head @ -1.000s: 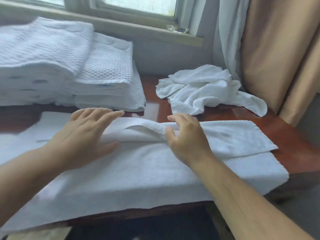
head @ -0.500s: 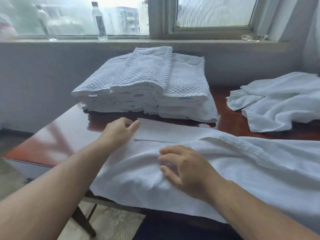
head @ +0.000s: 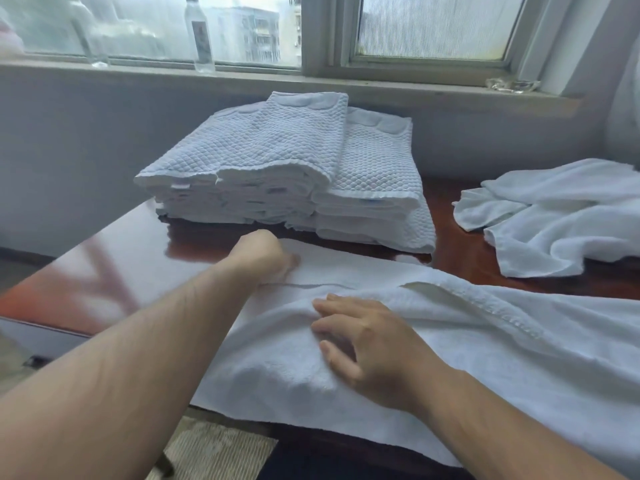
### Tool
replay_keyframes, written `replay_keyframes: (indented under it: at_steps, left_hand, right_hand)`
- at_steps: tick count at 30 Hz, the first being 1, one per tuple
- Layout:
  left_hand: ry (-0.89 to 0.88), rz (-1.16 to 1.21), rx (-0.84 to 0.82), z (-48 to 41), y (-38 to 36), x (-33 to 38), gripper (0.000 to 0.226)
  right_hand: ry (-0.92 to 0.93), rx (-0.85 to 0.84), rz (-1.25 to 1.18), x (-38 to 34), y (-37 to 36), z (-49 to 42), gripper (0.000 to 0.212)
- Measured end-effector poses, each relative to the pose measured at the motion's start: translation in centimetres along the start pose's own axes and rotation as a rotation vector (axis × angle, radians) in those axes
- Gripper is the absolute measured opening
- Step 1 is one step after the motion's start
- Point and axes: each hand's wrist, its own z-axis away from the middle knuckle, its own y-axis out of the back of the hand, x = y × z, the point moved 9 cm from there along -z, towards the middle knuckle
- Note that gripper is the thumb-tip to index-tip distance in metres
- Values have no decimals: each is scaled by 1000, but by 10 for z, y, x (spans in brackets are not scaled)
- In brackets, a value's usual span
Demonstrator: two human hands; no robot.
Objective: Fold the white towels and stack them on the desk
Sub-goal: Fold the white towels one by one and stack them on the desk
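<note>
Glossy red-brown desk (head: 114, 271), plain white towel (head: 519, 358), white diamond-quilted folded stack (head: 277, 161), crumpled white towel (head: 561, 216)

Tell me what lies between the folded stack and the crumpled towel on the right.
Only bare reddish desk, in the head view; the folded stack and crumpled towel lie apart.

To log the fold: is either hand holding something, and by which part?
The left hand seems to pinch the spread towel at its far left corner, though blurred; the right hand only rests on it.
</note>
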Motion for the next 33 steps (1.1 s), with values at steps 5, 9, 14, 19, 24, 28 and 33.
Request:
replay_keyframes:
  at_steps: [5,9,14,19,24,28,33]
  left_hand:
    - [-9,557,69,0,17,4,19]
    - [167,1017,55,0,33,-9,29]
    - [184,1274,74,-3,54,-16,12]
    - [229,1485,-37,12,58,-26,15]
    - [275,1272,76,26,43,-70,15]
    - [245,995,60,30,24,-94,22]
    - [169,920,35,27,17,-96,31]
  right_hand:
    - [38,73,76,-6,9,2,22]
    - [78,166,122,-12,19,1,21]
    - [-211,-96,171,33,-3,-11,57]
    - [-223,-139,147,44,-8,-19,76]
    - [-141,98,91,31,13,-10,57]
    - [16,225,36,9,26,-3,52]
    - [-254,431,198,31,45,4,38]
